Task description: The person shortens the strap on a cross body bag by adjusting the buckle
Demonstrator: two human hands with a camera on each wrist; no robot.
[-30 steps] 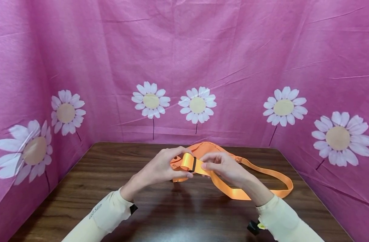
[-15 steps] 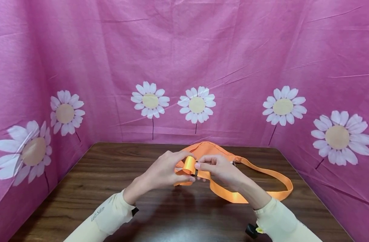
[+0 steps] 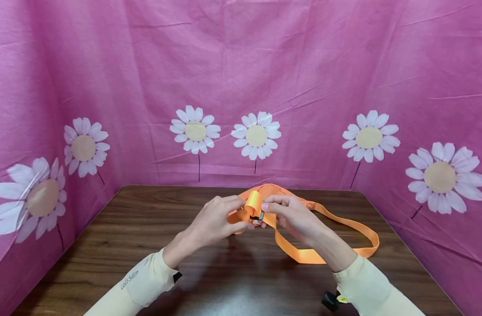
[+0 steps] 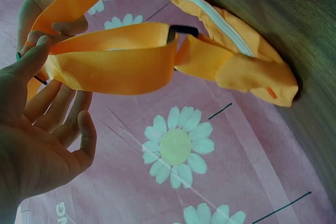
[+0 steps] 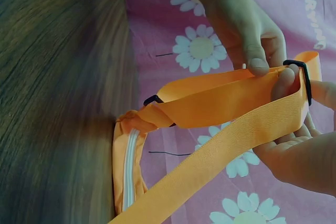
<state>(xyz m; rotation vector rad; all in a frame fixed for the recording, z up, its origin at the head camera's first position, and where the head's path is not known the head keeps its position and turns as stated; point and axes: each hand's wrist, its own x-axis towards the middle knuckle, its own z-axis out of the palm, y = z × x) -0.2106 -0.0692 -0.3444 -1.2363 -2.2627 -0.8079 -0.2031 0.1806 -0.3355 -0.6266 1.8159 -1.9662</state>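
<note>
An orange waist bag [image 3: 273, 190] with a pale zipper [image 5: 128, 169] lies at the back of the table, behind both hands. Its orange strap [image 3: 298, 253] runs through a black slider buckle [image 5: 303, 81], held up in front of the bag. My left hand [image 3: 211, 223] pinches the strap beside the buckle between thumb and fingers. At the buckle's other side, my right hand [image 3: 294, 217] grips the strap and buckle edge. A short strap loop [image 3: 253, 200] stands up out of the buckle. Near the bag, another black fitting [image 4: 184, 30] joins the doubled strap.
The dark wood table [image 3: 146, 228] carries the rest of the strap, curving out to the right. Pink cloth [image 3: 233, 66] printed with white daisies stands around the back and sides. Black wrist cameras [image 3: 330, 301] hang below the cream sleeves.
The strap loop at the buckle has risen and stands more upright. The buckle has tilted, and the right hand's fingers have shifted along it. Both hands stay close together.
</note>
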